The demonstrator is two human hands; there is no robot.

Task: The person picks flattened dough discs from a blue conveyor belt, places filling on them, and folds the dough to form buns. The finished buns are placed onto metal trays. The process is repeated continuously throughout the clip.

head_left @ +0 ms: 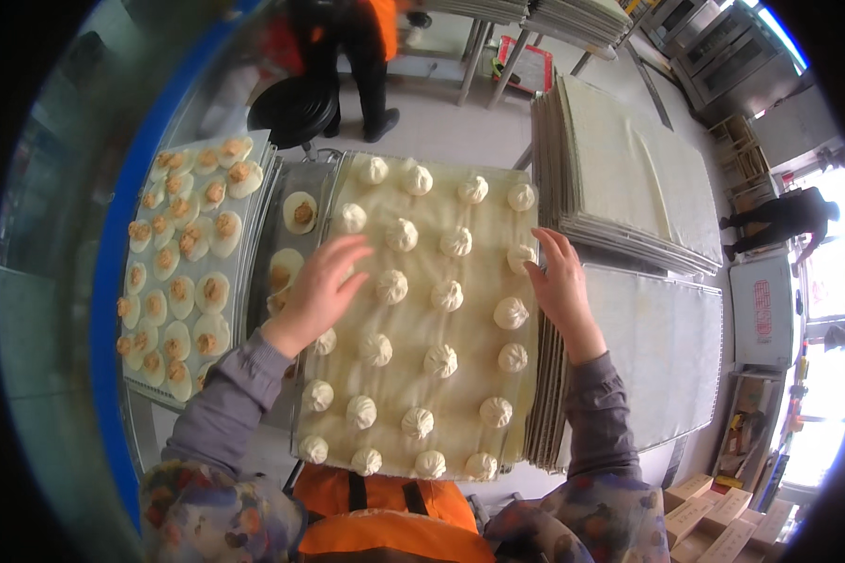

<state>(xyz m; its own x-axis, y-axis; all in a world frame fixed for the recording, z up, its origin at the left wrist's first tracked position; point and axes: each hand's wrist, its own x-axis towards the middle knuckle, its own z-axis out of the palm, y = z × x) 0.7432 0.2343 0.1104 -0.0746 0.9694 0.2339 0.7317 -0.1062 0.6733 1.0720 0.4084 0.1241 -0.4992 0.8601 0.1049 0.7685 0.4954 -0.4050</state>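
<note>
Head view, looking down on a tray (422, 450) lined with pale cloth, carrying rows of pleated raw buns (439, 360). The tray lies straight ahead of the person, between the two forearms.

Left hand (319, 286): fingers spread, palm down, resting at the tray's left edge near the middle rows. Grip wide and loose; it holds nothing, though the fingertips lie on or just above the cloth, cannot tell which.

Right hand (561, 281): fingers straight and together, set against the tray's right edge beside the outermost buns. Grip flat and unclosed, nothing in it.

Left of the tray: a second tray (258, 202) with flat dough rounds (202, 291), each topped with a dab of brownish filling; a few more rounds sit in the gap between the two trays.

Right of the tray: a stack of cloth-lined trays (629, 178) at upper right, and another stack (657, 347) just beside the right hand.

Far side: a person in dark clothes and an orange top (347, 47) stands by a round black stool (294, 108). Cardboard boxes (714, 521) at lower right.
</note>
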